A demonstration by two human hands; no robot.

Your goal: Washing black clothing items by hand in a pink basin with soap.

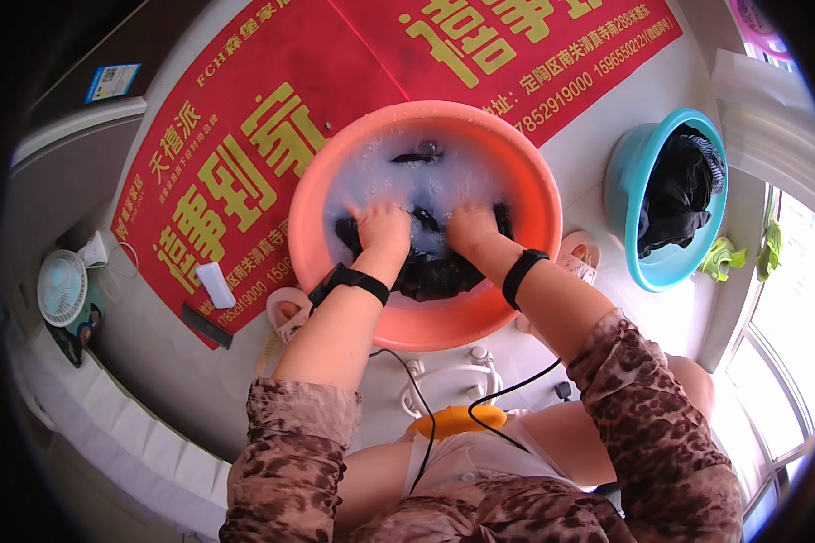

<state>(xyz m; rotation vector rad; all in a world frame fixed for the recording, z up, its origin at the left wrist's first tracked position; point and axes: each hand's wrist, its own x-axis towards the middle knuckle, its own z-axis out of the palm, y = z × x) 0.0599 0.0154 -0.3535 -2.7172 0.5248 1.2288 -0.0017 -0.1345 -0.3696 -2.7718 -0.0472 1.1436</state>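
A large orange plastic basin [428, 332] stands on the floor before me, holding cloudy, bubbly water. Dark fabric [441, 275] lies partly under the surface, with small black folds poking up further back. My left hand [384, 227] is dipped in the water at the left, on the dark cloth. To the right of it, my right hand [471, 224] is also in the water, against the same cloth. The fingertips of both hands are hidden by the murky water, so their grip cannot be made out. Black bands with cables sit on both wrists.
A turquoise basin [617, 176] with dark clothes [679, 190] stands tilted-looking at the right, near green shoes [723, 258]. A red printed mat [244, 88] lies beneath the orange basin's far side. At left are a small fan [62, 288], a white box-like item [215, 285] and a dark bar [206, 326].
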